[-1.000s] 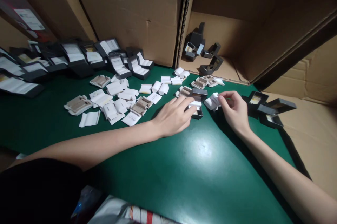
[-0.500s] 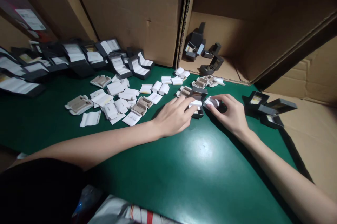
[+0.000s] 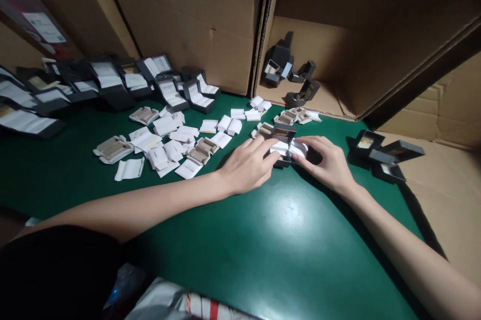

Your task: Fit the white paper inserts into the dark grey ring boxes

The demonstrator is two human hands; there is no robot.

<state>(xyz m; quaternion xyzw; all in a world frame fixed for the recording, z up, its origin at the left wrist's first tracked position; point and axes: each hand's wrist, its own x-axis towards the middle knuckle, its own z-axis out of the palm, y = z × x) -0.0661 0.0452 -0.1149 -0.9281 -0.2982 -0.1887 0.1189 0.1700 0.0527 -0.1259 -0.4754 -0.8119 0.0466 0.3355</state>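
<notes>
An open small black box (image 3: 284,132) stands on the green table with its lid raised at the back. My left hand (image 3: 248,166) is closed on the box's left side, fingertips at the white card (image 3: 278,148) in its opening. Between the thumb and fingers of my right hand (image 3: 328,162) is a folded white card insert (image 3: 299,148), against the box's right side. My fingers partly hide the box's inside. Left of my hands lie several loose folded white card inserts (image 3: 188,170), some with grey-brown undersides showing.
Open black boxes with white inserts (image 3: 108,77) crowd the back left. More black boxes stand in a large cardboard carton (image 3: 338,34) and at the right (image 3: 391,165). Tall cardboard walls bound the green table (image 3: 240,240) at the back.
My right hand has moved slightly left, bringing the white card insert up against the black box. My left hand has stayed at the box.
</notes>
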